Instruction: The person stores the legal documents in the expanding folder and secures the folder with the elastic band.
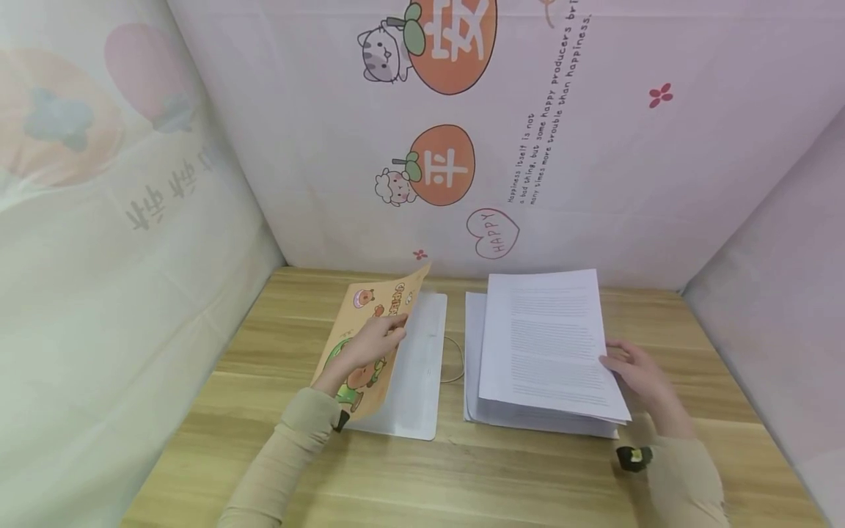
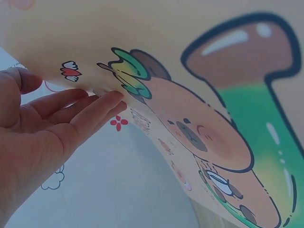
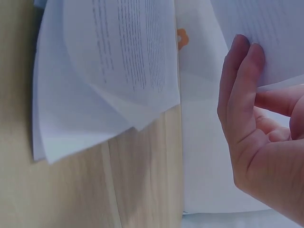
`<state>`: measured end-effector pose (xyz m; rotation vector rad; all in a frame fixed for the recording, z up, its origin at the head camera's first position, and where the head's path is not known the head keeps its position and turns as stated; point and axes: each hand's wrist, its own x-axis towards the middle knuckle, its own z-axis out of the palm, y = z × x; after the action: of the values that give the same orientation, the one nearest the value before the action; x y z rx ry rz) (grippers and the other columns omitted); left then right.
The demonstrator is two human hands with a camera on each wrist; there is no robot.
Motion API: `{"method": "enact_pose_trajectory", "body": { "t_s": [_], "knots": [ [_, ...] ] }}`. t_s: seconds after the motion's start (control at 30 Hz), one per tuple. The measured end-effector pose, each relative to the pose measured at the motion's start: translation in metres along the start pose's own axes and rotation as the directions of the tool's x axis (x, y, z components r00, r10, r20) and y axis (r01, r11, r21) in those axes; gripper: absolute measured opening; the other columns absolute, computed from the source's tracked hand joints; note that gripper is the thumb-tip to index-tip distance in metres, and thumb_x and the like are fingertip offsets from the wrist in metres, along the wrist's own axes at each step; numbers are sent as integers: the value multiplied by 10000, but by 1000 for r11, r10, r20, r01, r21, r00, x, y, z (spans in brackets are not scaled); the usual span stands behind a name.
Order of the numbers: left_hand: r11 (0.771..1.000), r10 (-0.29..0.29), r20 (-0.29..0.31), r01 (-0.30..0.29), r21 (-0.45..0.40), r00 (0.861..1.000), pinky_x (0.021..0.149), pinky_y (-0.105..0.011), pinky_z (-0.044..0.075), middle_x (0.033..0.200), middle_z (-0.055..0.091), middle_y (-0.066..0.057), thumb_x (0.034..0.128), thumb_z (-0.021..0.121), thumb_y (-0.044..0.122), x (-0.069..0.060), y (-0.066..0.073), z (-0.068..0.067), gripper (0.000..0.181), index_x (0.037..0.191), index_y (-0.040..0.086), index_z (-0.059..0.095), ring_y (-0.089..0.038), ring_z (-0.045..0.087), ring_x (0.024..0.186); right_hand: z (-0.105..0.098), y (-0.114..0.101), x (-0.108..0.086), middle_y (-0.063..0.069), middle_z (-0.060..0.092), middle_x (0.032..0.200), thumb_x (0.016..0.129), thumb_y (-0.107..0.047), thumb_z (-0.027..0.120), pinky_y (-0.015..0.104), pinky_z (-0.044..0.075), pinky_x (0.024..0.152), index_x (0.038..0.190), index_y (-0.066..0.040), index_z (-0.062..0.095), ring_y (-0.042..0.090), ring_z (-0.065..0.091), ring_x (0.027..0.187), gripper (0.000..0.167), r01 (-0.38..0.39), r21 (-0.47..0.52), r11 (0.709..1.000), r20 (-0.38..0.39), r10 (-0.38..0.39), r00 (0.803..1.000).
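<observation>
On the left of the table lies a folder whose tan cover (image 1: pixel 391 381), printed with cartoon bears, is raised above its pale inside (image 1: pixel 422 367). My left hand (image 1: pixel 372 341) reaches over this cover. In the left wrist view its fingers are nearly straight and touch the cover near the free edge, with the thumb apart from it. To the right is a stack of white paper, its upper sheets (image 1: pixel 551 345) printed with text and lifted at the right side. My right hand (image 1: pixel 637 370) pinches them by that edge between thumb and fingers.
A thin cord loop (image 1: pixel 454 359) lies between folder and papers. The wooden table (image 1: pixel 488 484) meets a white printed cloth wall (image 1: pixel 594 183) at the back, with further cloth at left and right. Loose lower sheets (image 3: pixel 71 109) show in the right wrist view.
</observation>
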<state>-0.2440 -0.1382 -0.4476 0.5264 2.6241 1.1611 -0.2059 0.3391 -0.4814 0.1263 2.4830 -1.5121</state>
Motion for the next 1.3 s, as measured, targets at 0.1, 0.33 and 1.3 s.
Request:
{"method": "enact_pose_trajectory", "body": {
  "t_s": [0.1, 0.33, 1.3],
  "knots": [
    [1000, 4, -9, -4, 4, 1000, 412, -185, 251, 1395, 566, -264, 985, 403, 180, 0, -1, 0, 536, 1468, -51, 420, -57, 219, 417, 2, -2, 1, 257, 648, 1216, 1018, -180, 514, 218, 545, 755, 1504, 118, 218, -41, 631, 820, 643, 0, 22, 1000, 3, 0, 1000],
    [1000, 10, -21, -10, 5, 1000, 418, -182, 247, 1375, 592, -241, 982, 398, 183, -1, -3, 1, 538, 1472, -38, 421, -63, 217, 428, 9, -7, 2, 55, 703, 1090, 1011, -149, 519, 224, 552, 733, 1496, 118, 223, -20, 645, 803, 628, 4, 87, 996, 14, -6, 1000],
    [1000, -10, -17, 10, -21, 1000, 385, -193, 223, 1010, 698, -223, 994, 383, 213, 0, -7, -2, 546, 1497, 3, 402, -45, 175, 400, 32, -28, 5, 414, 380, 1445, 1034, -182, 467, 197, 543, 778, 1511, 79, 222, -35, 607, 867, 596, -19, 85, 996, 44, 15, 999]
  ]
}}
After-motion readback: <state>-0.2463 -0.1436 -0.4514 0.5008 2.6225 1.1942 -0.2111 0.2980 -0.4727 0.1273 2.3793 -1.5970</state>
